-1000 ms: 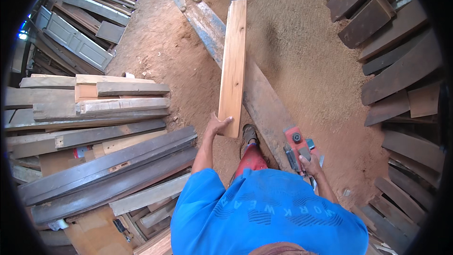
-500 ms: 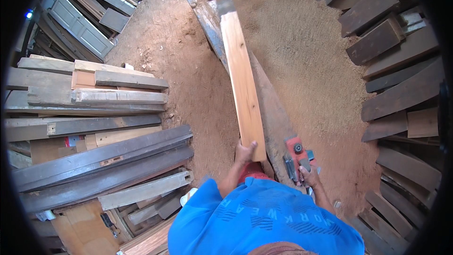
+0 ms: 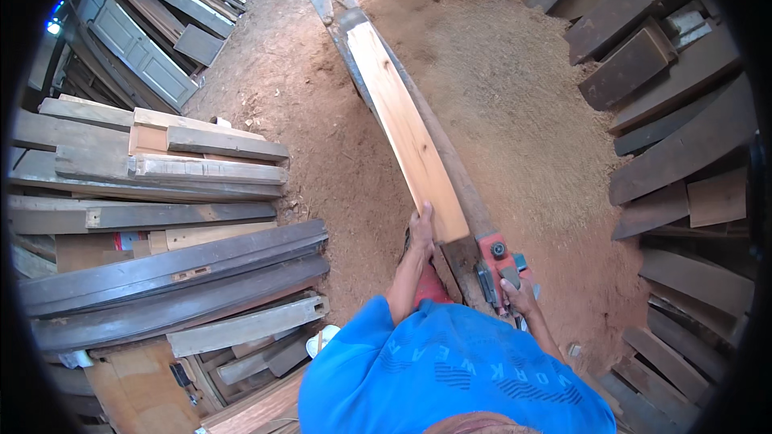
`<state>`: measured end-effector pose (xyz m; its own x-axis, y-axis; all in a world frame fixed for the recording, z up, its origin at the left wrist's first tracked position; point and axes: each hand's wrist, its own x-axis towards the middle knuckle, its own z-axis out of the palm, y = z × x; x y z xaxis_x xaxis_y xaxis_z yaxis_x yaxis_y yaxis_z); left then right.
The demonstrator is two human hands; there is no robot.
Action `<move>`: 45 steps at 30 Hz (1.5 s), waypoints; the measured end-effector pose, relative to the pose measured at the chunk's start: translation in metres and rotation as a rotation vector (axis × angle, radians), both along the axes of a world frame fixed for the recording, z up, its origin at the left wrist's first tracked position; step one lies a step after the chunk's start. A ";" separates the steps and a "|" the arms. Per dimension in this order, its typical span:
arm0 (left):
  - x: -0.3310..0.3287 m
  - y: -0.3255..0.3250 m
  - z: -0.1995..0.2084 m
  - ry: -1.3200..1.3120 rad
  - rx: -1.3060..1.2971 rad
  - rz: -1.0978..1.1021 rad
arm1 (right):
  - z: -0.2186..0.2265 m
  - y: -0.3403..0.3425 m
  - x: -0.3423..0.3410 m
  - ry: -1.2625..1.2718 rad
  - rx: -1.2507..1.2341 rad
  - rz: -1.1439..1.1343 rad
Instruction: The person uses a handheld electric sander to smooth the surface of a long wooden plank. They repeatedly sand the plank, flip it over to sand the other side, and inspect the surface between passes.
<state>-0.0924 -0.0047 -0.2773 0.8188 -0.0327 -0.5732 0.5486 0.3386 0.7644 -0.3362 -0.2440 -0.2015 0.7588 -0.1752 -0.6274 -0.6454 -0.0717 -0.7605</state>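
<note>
A long, freshly surfaced light-wood plank (image 3: 402,120) with dark knots lies along a narrow worn wooden bench (image 3: 442,141), pointing away from me. Its far end rests close to a notched stop block (image 3: 342,4) at the bench's far end. My left hand (image 3: 420,227) grips the plank's near end at its left edge, with the fingers partly hidden. To the right, my right hand (image 3: 520,292) is closed around the handle of a red electric planer (image 3: 497,251). The planer stands on the near end of the bench, just beyond the plank's end.
Stacked old boards and beams (image 3: 185,261) line the left side. Behind them lean panelled doors (image 3: 141,48). More dark timbers (image 3: 683,145) curve along the right. Sawdust and shavings (image 3: 523,104) cover the ground beside the bench. A white container (image 3: 322,340) sits near my left elbow.
The plank's far end has come down and swung left onto the bench. My left hand has moved slightly forward with it. The planer has shifted only slightly.
</note>
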 end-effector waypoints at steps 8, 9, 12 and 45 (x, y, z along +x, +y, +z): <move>0.021 0.005 0.011 0.074 0.891 -0.510 | 0.003 -0.004 0.000 0.071 -0.156 0.072; 0.018 0.013 0.001 0.078 1.078 -0.555 | 0.010 -0.007 0.007 0.050 -0.238 0.169; -0.019 0.068 -0.064 -0.002 1.056 -0.475 | 0.051 -0.014 0.037 0.037 -0.463 0.387; -0.110 0.147 -0.110 0.269 0.562 -0.383 | -0.002 0.100 0.250 0.070 -0.850 0.644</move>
